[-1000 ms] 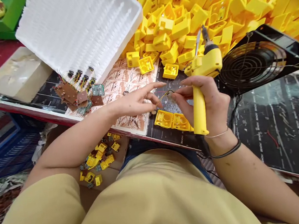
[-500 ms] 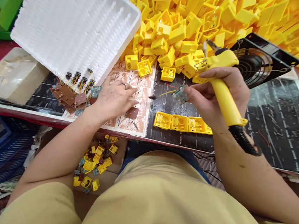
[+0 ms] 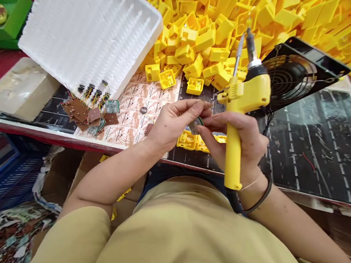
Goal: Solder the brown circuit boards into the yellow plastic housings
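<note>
Gripping a yellow pistol-shaped soldering iron (image 3: 248, 93), the right hand (image 3: 248, 136) pinches a small grey-green circuit board (image 3: 196, 125) by a row of open yellow plastic casings (image 3: 187, 141); beyond it, the left hand (image 3: 174, 121) has fingertips together, contents hidden.

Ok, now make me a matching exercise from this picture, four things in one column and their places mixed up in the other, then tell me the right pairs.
Column one
1. soldering gun
2. foam tray
3. fan
4. red wire

Column two
A. directly left of the heap of yellow cases
B. lying on the black sheet at the right of the picture
C. held in the right hand
D. in front of the heap, toward its right side

Right pairs: 1-C, 2-A, 3-D, 4-B
</note>
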